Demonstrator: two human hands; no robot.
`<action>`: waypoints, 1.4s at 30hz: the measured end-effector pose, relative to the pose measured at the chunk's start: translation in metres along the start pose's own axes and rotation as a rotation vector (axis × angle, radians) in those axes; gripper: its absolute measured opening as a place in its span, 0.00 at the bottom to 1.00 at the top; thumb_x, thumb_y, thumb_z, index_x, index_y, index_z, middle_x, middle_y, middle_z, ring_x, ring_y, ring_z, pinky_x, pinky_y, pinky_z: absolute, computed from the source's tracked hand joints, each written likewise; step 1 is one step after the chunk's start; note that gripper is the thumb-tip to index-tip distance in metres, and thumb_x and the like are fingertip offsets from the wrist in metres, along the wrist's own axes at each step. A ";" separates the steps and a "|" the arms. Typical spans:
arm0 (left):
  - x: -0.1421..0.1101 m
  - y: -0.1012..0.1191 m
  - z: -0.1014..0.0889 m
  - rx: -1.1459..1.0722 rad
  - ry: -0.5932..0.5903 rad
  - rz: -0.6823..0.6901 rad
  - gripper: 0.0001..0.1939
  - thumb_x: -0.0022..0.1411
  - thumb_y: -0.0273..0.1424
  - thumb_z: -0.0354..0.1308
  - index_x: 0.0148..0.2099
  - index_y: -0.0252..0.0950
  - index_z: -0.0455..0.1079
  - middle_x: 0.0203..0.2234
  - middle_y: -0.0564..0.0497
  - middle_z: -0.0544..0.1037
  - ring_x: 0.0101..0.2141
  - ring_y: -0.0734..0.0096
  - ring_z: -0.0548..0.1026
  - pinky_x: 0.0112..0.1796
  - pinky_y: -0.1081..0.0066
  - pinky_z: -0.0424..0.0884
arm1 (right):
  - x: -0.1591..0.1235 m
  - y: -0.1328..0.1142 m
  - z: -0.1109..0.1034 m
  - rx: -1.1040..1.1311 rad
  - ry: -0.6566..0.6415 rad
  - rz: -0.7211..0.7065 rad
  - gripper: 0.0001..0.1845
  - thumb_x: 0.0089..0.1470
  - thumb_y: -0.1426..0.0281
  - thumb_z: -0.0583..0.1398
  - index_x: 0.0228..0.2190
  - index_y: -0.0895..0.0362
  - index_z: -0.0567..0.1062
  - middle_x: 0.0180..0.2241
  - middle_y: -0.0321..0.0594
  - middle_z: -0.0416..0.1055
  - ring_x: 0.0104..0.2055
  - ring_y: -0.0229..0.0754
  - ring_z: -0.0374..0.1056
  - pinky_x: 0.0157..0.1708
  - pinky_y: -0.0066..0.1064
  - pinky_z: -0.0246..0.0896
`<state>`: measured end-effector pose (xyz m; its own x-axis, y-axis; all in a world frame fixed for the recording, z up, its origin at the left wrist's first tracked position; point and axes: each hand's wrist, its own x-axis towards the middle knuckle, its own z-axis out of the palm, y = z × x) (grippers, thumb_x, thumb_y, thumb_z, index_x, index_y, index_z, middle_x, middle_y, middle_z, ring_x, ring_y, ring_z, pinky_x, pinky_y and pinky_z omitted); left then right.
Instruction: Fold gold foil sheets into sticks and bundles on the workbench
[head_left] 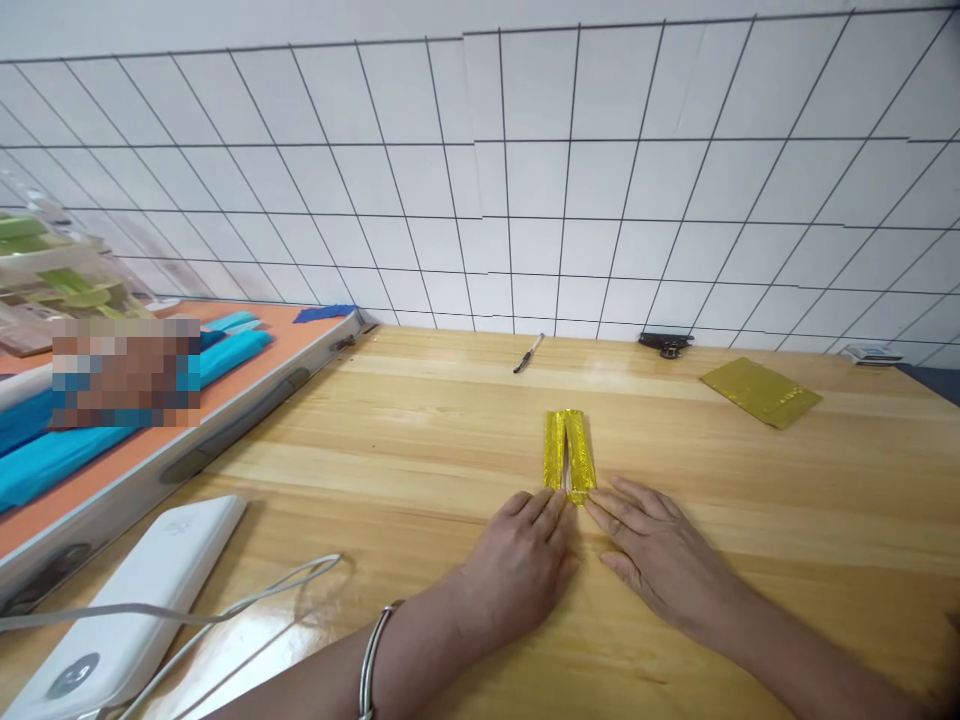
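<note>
A strip of shiny gold foil paper [580, 450], folded into two long panels with a narrow gap between them, lies flat on the wooden table in front of me. My left hand [517, 560] is at its near left end, fingers bent and held together, with the tips on the paper's edge. At the near right corner is my right hand [652, 545], palm down and fingers stretched apart; its index fingertip touches the foil. What lies under the left fingertips is hidden. A metal bangle [370, 660] circles my left wrist.
A gold sheet [761, 392] lies at the back right. By the wall are a pen [529, 355] and a black clip-like object [666, 344]. A white power bank [127, 610] with a cable [277, 585] lies front left, beside an orange-topped surface [300, 345] holding blue rolls.
</note>
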<state>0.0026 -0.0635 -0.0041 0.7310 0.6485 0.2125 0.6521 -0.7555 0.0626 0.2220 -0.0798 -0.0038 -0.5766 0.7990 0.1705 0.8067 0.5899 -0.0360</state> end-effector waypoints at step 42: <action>0.025 0.020 0.003 -0.024 0.081 -0.328 0.06 0.62 0.33 0.48 0.37 0.38 0.64 0.32 0.50 0.71 0.35 0.65 0.69 0.34 0.68 0.65 | -0.014 -0.016 0.002 0.463 0.263 0.021 0.12 0.55 0.71 0.54 0.42 0.54 0.68 0.43 0.42 0.70 0.47 0.43 0.63 0.48 0.38 0.57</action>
<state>0.0342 -0.0618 -0.0009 0.4642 0.8484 0.2543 0.8442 -0.5107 0.1629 0.2172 -0.1001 -0.0077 -0.4607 0.7903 0.4040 0.6420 0.6110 -0.4631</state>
